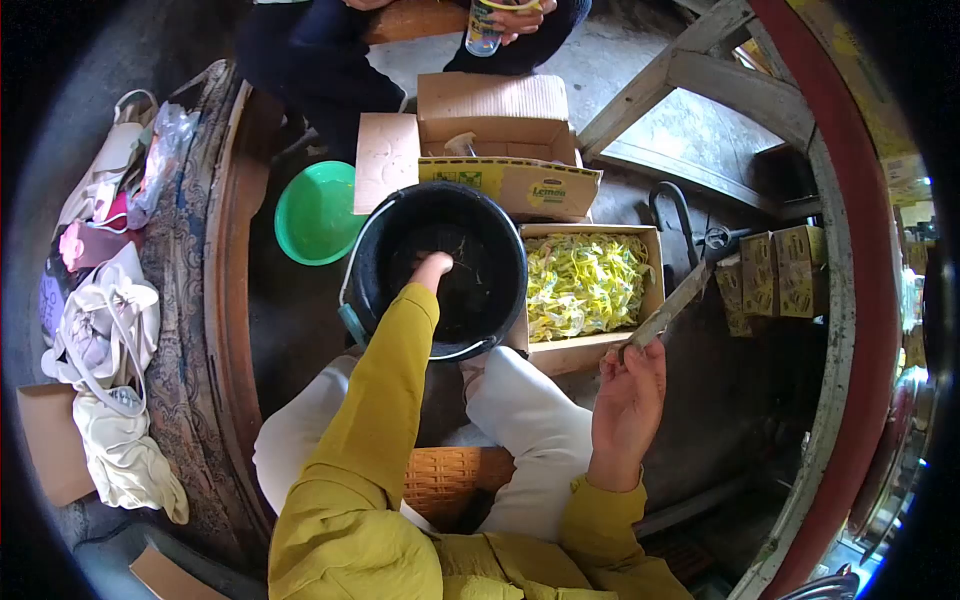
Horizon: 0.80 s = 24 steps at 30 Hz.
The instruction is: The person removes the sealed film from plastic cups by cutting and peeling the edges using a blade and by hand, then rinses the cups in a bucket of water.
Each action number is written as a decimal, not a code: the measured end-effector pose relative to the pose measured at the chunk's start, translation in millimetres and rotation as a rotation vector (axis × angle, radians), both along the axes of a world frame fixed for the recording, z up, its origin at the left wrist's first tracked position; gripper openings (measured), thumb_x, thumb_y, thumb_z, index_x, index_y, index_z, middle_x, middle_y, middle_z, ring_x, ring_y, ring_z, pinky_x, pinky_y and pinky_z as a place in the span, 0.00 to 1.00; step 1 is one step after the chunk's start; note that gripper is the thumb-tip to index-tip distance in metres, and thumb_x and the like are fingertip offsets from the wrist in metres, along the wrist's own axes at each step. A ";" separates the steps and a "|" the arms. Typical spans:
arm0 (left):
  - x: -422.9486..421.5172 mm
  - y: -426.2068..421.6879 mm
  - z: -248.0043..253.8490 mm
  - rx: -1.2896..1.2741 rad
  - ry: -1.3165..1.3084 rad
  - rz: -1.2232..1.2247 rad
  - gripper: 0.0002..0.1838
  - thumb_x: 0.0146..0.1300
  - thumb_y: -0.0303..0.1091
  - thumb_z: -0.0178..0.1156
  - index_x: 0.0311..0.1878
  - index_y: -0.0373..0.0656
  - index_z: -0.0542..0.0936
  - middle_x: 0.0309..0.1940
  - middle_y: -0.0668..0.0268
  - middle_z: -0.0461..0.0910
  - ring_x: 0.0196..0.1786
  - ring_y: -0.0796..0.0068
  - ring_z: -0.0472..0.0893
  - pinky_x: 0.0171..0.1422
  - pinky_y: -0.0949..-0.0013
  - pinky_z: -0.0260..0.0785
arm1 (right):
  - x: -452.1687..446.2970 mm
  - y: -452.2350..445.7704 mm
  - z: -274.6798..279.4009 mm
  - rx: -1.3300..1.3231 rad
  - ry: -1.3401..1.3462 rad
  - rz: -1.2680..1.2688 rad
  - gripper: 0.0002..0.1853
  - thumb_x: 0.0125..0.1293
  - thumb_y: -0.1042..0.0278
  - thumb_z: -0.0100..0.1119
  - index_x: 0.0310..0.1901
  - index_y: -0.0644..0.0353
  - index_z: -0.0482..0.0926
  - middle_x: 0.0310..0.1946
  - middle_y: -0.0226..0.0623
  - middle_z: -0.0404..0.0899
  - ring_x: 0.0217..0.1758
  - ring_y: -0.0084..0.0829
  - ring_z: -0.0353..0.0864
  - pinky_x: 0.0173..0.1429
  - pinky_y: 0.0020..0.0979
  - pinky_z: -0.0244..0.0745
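Note:
My left hand (432, 268) reaches down into a black bucket (507, 270) that stands between my knees. Its fingers are hidden in the dark inside, where a few thin pale strands show. My right hand (630, 395) is raised to the right of the bucket, fingers closed around the lower end of a long, flat, greyish strip (672, 303), perhaps a blade. The strip slants up and to the right. Just beyond that hand is an open carton (570, 355) filled with small yellow-green wrapped packets (585, 285).
Behind the bucket stands an open cardboard box (520, 190) with lemon printing. A green basin (315, 215) lies to its left. Opposite me sits a person holding a plastic cup (483, 30). Small boxes (790, 270) and a wooden frame (740, 95) are at right; bags (110, 320) lie left.

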State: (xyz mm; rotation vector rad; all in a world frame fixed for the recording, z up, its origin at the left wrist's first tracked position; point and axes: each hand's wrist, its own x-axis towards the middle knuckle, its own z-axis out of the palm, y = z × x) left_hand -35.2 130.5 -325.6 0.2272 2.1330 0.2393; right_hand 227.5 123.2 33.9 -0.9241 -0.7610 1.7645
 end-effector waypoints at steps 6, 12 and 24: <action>5.2 6.2 -22.5 0.018 0.081 -0.123 0.33 0.52 0.44 0.54 0.60 0.40 0.60 0.57 0.51 0.60 0.56 0.57 0.67 0.56 0.59 0.64 | -6.7 -0.9 6.6 0.006 -0.042 -0.013 0.08 0.57 0.77 0.53 0.39 0.62 0.70 0.31 0.29 0.71 0.35 0.19 0.68 0.43 0.22 0.62; 11.1 32.5 -35.7 0.084 0.251 -0.386 0.38 0.51 0.43 0.55 0.64 0.41 0.55 0.63 0.50 0.55 0.60 0.53 0.64 0.61 0.58 0.60 | -5.9 -5.2 6.8 -0.034 -0.015 -0.029 0.08 0.55 0.80 0.53 0.38 0.63 0.70 0.30 0.30 0.72 0.35 0.19 0.68 0.42 0.22 0.63; 80.2 22.1 -0.3 0.176 0.109 -0.657 0.26 0.49 0.38 0.59 0.53 0.39 0.72 0.53 0.49 0.69 0.57 0.55 0.69 0.60 0.59 0.62 | -5.5 -10.2 0.2 0.034 -0.087 0.020 0.08 0.56 0.77 0.53 0.38 0.61 0.71 0.32 0.28 0.72 0.34 0.18 0.68 0.42 0.23 0.62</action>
